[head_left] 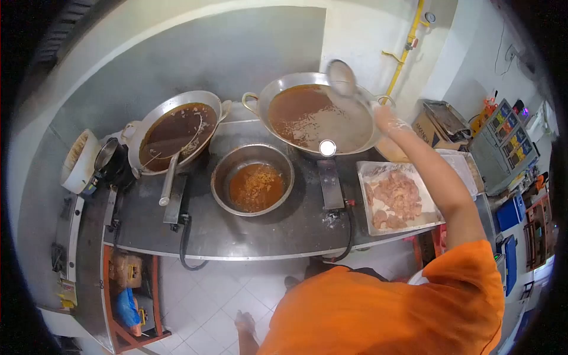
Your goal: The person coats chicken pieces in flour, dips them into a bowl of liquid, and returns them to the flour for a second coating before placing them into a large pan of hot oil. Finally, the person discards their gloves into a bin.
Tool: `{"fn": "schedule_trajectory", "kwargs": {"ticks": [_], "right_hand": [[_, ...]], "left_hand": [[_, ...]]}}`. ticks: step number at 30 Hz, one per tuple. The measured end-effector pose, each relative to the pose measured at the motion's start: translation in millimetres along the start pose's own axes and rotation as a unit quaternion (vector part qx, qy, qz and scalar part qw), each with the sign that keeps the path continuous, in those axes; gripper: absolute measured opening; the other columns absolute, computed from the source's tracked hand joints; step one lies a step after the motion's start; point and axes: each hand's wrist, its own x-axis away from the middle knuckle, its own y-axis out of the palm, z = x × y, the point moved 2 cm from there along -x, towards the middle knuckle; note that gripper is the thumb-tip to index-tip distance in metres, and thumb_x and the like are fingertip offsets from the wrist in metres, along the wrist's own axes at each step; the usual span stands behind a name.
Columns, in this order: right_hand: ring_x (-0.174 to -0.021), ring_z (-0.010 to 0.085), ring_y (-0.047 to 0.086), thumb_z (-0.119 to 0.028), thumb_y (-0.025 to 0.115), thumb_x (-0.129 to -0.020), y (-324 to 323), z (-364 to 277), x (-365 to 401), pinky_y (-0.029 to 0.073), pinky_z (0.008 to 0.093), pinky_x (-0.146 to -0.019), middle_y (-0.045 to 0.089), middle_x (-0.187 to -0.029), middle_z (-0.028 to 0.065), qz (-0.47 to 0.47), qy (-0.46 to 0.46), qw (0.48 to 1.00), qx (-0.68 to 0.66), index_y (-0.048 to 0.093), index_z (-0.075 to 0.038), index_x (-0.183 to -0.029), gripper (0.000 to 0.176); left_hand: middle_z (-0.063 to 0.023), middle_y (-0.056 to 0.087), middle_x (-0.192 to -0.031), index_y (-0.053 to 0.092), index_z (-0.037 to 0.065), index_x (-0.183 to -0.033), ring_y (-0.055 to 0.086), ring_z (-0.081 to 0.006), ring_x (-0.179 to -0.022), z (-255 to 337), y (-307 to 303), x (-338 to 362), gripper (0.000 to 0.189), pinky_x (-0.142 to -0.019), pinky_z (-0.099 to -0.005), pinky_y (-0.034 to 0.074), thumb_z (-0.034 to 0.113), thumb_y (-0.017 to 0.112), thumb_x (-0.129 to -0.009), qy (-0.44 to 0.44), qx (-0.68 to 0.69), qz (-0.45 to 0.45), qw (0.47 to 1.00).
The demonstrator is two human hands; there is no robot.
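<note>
Two woks [183, 99] [285, 87]: both hold brown liquid, one beyond the steel bowl [220, 180] to its left, the other beyond it to its right.
Right hand [387, 120]: my fingers seem closed round the skimmer's handle, beside the right-hand wok's rim; motion blur hides the exact grip.
Skimmer [341, 78]: its round head is raised at that wok's far side, up and right of the bowl.
Left hand [245, 322]: low, well nearer me than the bowl; I cannot tell how far it is open, and I see nothing in it.
Tray [368, 170]: right of the bowl, with pale raw meat [396, 198] inside.
Risk at the rim: if that liquid is hot, swinging the skimmer fast could fling drops onto my bare forearm.
Risk to grip: powder or grease on my fingers could let the handle slip, and a dropped skimmer would splash.
</note>
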Motion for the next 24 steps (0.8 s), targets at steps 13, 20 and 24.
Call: {"fn": "schedule_trajectory", "kwargs": {"ticks": [13, 20, 24], "right_hand": [[-0.094, 0.0342, 0.069, -0.010, 0.050, -0.089, 106, 18, -44, 0.052, 0.0460, -0.077, 0.069, -0.105, 0.0209, -0.306, -0.230, 0.882, 0.274, 0.069, 0.000, -0.104, 0.026], [-0.079, 0.0315, 0.066, -0.015, 0.055, -0.087, 65, -75, -13, 0.050, 0.0436, -0.072, 0.068, -0.090, 0.0215, -0.294, -0.261, 0.919, 0.007, 0.065, -0.001, -0.113, 0.031], [-0.056, 0.0187, 0.055, -0.015, 0.058, -0.088, 63, -67, -9, 0.046, 0.0358, -0.055, 0.059, -0.066, 0.0096, -0.301, -0.206, 0.901, -0.237, 0.060, -0.004, -0.127, 0.041]], "left_hand": [[-0.0035, 0.048, -0.060, 0.054, 0.010, -0.074, 0.045, -0.0158, -0.051, 15, -67, 7, 0.046, -0.046, -0.0285, 0.036, 0.048, 0.046, -0.098, 0.120, -0.298, 0.082, 0.944], [0.0018, 0.044, -0.054, 0.049, 0.017, -0.065, 0.041, -0.0133, -0.045, -30, -114, 11, 0.047, -0.041, -0.0275, 0.031, 0.054, 0.055, -0.093, 0.035, -0.164, 0.049, 0.985], [0.0066, 0.038, -0.050, 0.043, 0.023, -0.059, 0.035, -0.0105, -0.040, -60, -95, 11, 0.049, -0.035, -0.0256, 0.026, 0.056, 0.060, -0.091, -0.042, 0.039, 0.022, 0.998]]}}
